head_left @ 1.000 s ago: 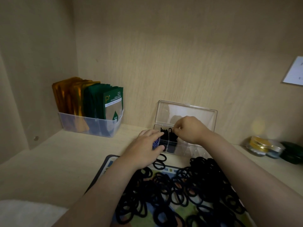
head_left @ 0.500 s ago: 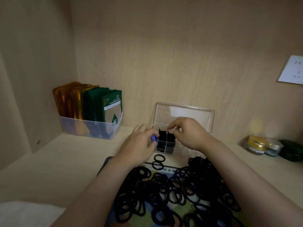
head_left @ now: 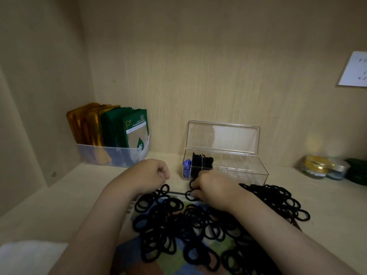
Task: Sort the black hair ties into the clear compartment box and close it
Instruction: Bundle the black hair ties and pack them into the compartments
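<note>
Progress is slight, by my reading. Your clear compartment box [head_left: 228, 171] sits on the shelf [head_left: 69, 205] against the back wall, its lid [head_left: 222, 137] standing upright and open. Only one compartment, the second from the left, holds a packed bunch of black ties [head_left: 202, 163]. The leftmost one holds small blue pieces [head_left: 186, 168] that I cannot identify, and the compartments to the right look bare. Nearly all the work is left: the heap of loose hair ties [head_left: 198, 225] spreads over the patterned mat [head_left: 168, 266] just in front of the box, and the lid is not yet shut.

Your right hand [head_left: 214, 189] is down at the far edge of the heap, close before the box. Its fingertips [head_left: 193, 194] curl onto a single tie [head_left: 186, 195] and pinch it, as far as I can judge. Your left hand [head_left: 147, 175] hovers left of the box with fingers curled under; whether anything lies inside it I cannot tell.

Around you, a translucent tray [head_left: 111, 157] of gold and green sachets [head_left: 137, 132] stands well to the left. Two small jars [head_left: 315, 166] and a dark green object [head_left: 357, 173] sit to the right, with a wall socket [head_left: 355, 69] above them and a white cloth [head_left: 29, 257] at the near left corner. None blocks your reach. The real nuisance is the heap itself: its loops overlap and will likely drag neighbours along when you lift one.
</note>
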`<state>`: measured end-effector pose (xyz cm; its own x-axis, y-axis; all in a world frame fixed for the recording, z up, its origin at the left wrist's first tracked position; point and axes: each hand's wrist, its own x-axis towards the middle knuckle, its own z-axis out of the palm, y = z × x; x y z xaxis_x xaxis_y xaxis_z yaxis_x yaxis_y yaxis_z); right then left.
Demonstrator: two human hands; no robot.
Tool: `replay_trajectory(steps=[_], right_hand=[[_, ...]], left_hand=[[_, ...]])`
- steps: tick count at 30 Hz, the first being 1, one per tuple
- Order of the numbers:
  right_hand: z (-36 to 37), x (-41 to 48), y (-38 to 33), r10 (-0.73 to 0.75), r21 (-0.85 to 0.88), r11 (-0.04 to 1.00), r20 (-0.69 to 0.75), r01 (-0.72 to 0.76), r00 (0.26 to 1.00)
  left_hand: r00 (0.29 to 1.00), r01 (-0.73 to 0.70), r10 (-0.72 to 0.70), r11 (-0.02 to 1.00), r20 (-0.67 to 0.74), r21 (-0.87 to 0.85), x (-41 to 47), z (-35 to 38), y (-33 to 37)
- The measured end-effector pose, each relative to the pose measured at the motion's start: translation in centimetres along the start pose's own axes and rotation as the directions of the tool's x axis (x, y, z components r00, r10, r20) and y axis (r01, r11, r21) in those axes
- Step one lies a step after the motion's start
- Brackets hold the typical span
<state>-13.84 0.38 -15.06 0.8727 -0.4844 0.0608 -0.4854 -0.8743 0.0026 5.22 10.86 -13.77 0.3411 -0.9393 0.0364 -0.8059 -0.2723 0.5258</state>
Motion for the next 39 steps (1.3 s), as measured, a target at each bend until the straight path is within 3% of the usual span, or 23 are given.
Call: replay_trajectory(steps=[3, 7, 10, 12, 15, 17, 20, 27, 33, 39], right_hand=[[0.4, 0.3, 0.0, 0.007, 0.092, 0.996, -0.024, -0.005, 1.000], [0.0, 0.1, -0.3, -0.034, 0.088, 0.995, -0.096, 0.043, 0.995], [-0.7, -0.1, -0.5, -0.015, 0.304, 0.950, -0.178, 0.069, 0.984], [-1.0, -0.1, -0.9, 0.035, 0.503, 0.862, -0.175, 0.059, 0.984], [-1.1, -0.2, -1.6, 0.052, 0.765, 0.644, -0.041, -0.003, 0.998], [-1.1, -0.3, -2.2, 0.016, 0.828, 0.560, 0.032, -0.035, 0.999], [-1.4, -0.1, -2.2, 0.007, 0.789, 0.615, 0.007, -0.010, 1.000], [-1.7, -0.1, -3.0, 0.006, 0.802, 0.597, 0.014, -0.015, 1.000], [-0.4, 0.4, -3.6, -0.062, 0.540, 0.839, -0.030, 0.068, 0.998], [0.1, 0.7, -4.0, -0.086, 0.351, 0.931, -0.042, 0.096, 0.995]], left_hand=[[0.994, 0.066, -0.068, 0.998, 0.088, 0.021, -0.4, -1.1, -1.1], [0.983, 0.102, -0.110, 0.993, 0.144, 0.062, -0.6, -1.0, -1.4], [0.979, 0.112, -0.119, 0.992, 0.163, 0.050, -0.4, -0.6, -1.4], [0.974, 0.088, -0.098, 0.995, 0.205, 0.055, -0.2, -0.1, -1.3], [0.981, 0.020, -0.029, 0.998, 0.192, 0.052, 0.2, 0.6, -1.2], [0.990, -0.010, 0.006, 1.000, 0.142, 0.029, 0.3, 0.7, -1.3], [0.995, -0.019, 0.017, 1.000, 0.096, 0.013, 0.3, 0.8, -1.4], [0.999, 0.018, -0.013, 0.993, 0.037, -0.118, 0.0, -0.5, -1.4], [0.995, 0.024, -0.009, 0.987, 0.096, -0.161, -0.7, -1.7, -1.7], [0.996, -0.001, 0.013, 0.991, 0.088, -0.136, -0.8, -1.9, -1.7]])
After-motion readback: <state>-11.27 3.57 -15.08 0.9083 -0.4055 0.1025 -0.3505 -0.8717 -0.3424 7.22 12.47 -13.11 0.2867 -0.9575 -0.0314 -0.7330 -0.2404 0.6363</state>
